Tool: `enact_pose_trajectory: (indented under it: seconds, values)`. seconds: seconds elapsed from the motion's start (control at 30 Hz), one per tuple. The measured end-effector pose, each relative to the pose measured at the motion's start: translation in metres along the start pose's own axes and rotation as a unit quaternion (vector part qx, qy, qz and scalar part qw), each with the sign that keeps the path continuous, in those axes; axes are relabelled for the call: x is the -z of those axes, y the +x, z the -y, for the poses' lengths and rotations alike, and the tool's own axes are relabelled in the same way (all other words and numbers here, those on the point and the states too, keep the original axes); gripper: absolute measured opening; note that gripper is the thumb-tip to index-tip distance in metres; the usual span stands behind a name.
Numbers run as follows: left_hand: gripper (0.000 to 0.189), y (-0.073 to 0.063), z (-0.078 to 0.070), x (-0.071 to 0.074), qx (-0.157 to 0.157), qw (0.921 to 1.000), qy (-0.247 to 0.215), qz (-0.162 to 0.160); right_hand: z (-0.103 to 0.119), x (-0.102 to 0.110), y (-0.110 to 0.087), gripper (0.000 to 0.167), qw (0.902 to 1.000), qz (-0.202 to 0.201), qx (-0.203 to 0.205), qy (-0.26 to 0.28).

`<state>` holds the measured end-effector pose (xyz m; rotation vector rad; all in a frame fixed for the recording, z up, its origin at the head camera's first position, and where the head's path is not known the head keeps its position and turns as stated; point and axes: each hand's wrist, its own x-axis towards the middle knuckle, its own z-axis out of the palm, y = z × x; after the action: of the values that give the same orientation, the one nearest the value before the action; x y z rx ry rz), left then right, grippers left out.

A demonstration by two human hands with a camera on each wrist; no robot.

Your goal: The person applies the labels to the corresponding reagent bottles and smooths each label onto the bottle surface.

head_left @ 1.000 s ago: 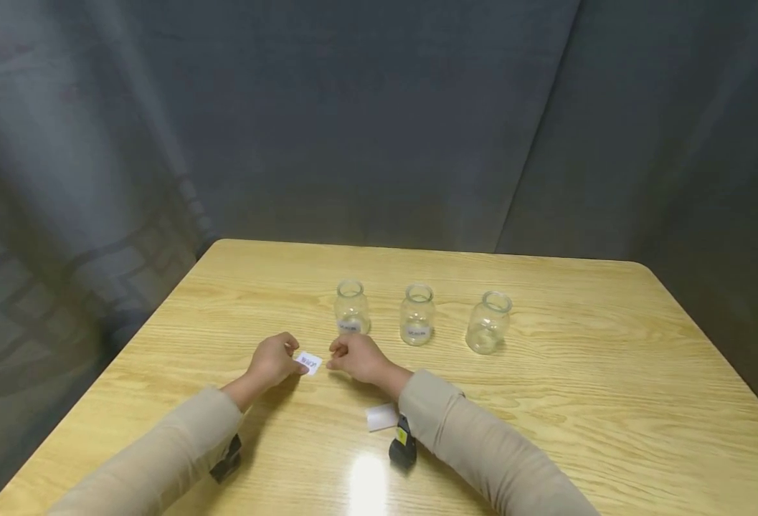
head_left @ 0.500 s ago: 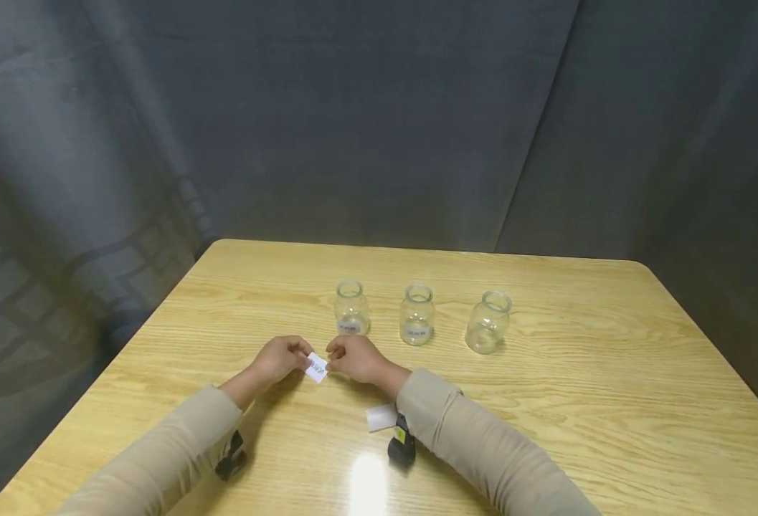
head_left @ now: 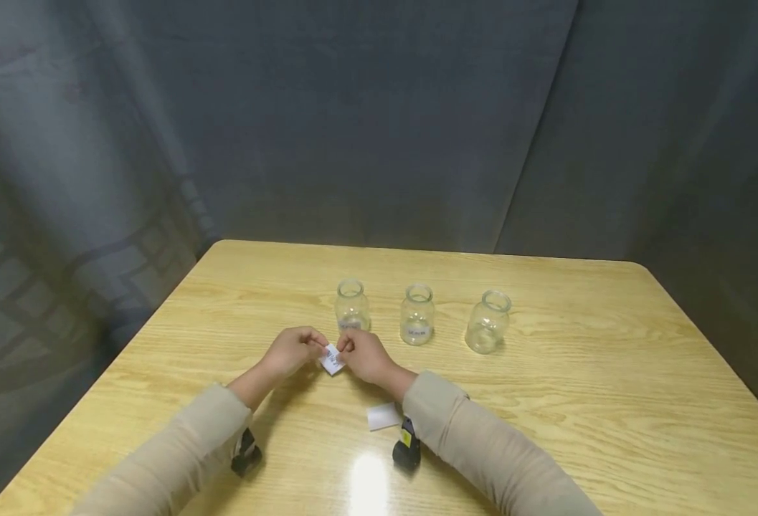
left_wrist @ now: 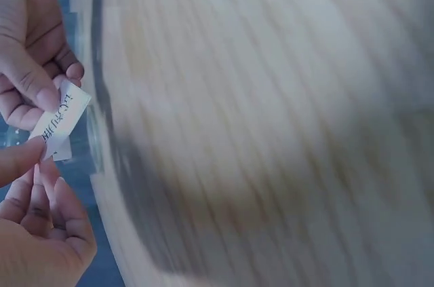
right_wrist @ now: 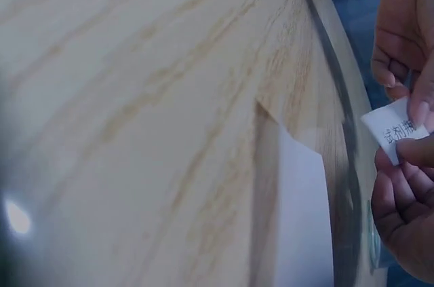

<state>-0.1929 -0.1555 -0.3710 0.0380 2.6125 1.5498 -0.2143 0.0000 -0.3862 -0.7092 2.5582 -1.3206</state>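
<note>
Between my two hands is a small white label (head_left: 331, 360) with dark printed characters. My left hand (head_left: 297, 351) pinches it by thumb and fingertips on the left side. From the right, my right hand (head_left: 367, 356) pinches it too. In the left wrist view the label (left_wrist: 66, 112) is tilted, and a white flap shows beneath its lower edge. The right wrist view shows the label (right_wrist: 393, 127) with a thumb over its printed face on each side. Behind the hands stands a clear glass jar (head_left: 351, 308), its lower front partly hidden by my fingers.
A second glass jar (head_left: 417, 315), bearing a white label, stands right of the first. Farther right is a third jar (head_left: 488, 324) with no label visible. A white paper piece (head_left: 383, 416) lies on the wooden table (head_left: 579, 373) beside my right cuff.
My left hand has moved right with the label, bringing it to my right hand, which now pinches it too. The jars and the paper piece have stayed put.
</note>
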Motion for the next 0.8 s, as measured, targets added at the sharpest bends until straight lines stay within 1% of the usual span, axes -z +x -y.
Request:
enact_pose_trajectory:
  seconds: [0.07, 0.17, 0.23, 0.37, 0.5, 0.6, 0.67, 0.8]
  values:
    - [0.012, 0.000, -0.002, -0.001, -0.007, 1.0000, -0.005, -0.005, 0.000, 0.001, -0.001, 0.012, 0.9999, -0.001, -0.004, 0.011]
    - [0.013, 0.001, -0.005, -0.003, -0.001, 0.9998, -0.016, -0.012, 0.001, 0.003, -0.004, 0.021, 0.9996, 0.003, 0.000, 0.028]
    - [0.015, 0.002, -0.007, -0.004, 0.007, 0.9996, -0.025, -0.010, 0.001, 0.004, -0.007, 0.023, 0.9993, 0.006, 0.003, 0.037]
    - [0.018, 0.004, -0.012, -0.008, 0.018, 0.9984, -0.053, -0.002, 0.001, 0.011, -0.011, 0.016, 0.9981, -0.006, -0.009, 0.060]
    - [0.019, 0.004, -0.016, -0.014, 0.020, 0.9966, -0.078, 0.013, 0.000, 0.019, -0.015, 0.009, 0.9947, -0.032, -0.029, 0.093]
    - [0.019, 0.004, -0.017, -0.018, 0.019, 0.9963, -0.082, 0.021, 0.000, 0.024, -0.017, 0.008, 0.9899, -0.050, -0.046, 0.124]
    - [0.018, 0.005, -0.018, -0.021, 0.014, 0.9966, -0.078, 0.023, 0.000, 0.026, -0.019, 0.010, 0.9861, -0.061, -0.050, 0.146]
    - [0.015, 0.005, -0.020, -0.024, -0.005, 0.9974, -0.069, 0.022, 0.000, 0.031, -0.024, 0.009, 0.9823, -0.076, -0.058, 0.161]
